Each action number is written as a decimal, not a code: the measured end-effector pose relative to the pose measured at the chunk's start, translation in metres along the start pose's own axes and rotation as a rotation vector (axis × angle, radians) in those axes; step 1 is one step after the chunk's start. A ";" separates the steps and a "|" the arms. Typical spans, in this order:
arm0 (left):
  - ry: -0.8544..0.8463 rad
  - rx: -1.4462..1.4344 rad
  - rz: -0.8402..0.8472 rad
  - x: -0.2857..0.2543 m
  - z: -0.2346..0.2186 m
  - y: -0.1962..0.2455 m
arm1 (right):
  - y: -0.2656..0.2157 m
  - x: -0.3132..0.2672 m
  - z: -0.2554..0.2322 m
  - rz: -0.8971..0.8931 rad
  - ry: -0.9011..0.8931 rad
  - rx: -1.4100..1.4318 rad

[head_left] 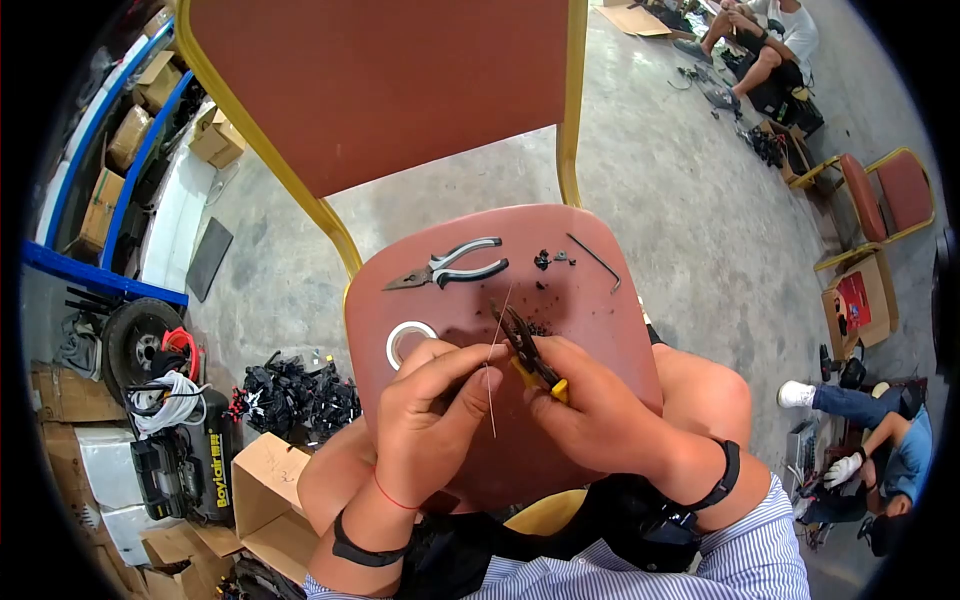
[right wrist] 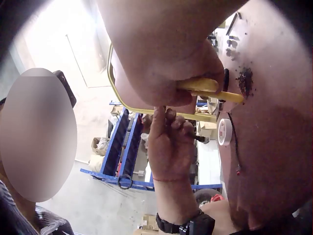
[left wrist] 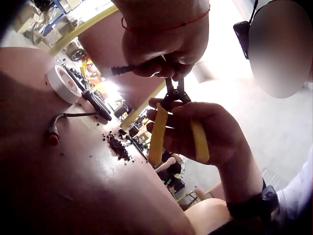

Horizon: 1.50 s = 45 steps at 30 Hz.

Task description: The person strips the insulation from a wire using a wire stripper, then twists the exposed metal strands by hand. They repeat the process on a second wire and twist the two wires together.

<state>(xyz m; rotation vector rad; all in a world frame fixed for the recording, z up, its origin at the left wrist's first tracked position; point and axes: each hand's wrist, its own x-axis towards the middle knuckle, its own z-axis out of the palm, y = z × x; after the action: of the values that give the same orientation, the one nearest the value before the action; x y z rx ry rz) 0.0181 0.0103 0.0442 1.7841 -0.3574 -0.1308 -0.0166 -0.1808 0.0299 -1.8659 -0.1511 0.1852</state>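
Over the red chair seat, my left hand pinches a thin wire between thumb and forefinger. My right hand grips pliers with yellow handles and a dark head, which crosses close by the wire. From the left wrist, the handles stand spread apart and the pliers' dark jaws reach up to the left fingertips. A dark ribbed piece sticks out beside those fingers. Below the hands shows a dark cable with a red tip.
Grey-and-black pliers, a white tape roll, a hex key and black crumbs lie on the seat. The chair's backrest rises beyond. Cardboard boxes stand left; a seated person is at right.
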 end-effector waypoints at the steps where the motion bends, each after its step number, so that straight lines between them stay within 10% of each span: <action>1: -0.001 0.021 0.024 0.000 0.000 -0.001 | 0.000 0.000 0.000 0.001 0.003 -0.005; 45: -0.033 0.118 0.087 0.001 0.002 -0.005 | 0.003 0.002 -0.003 0.046 0.027 -0.086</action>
<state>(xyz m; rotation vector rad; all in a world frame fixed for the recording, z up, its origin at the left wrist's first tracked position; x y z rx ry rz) 0.0191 0.0092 0.0387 1.8808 -0.4734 -0.0791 -0.0142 -0.1845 0.0283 -1.9574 -0.0989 0.1872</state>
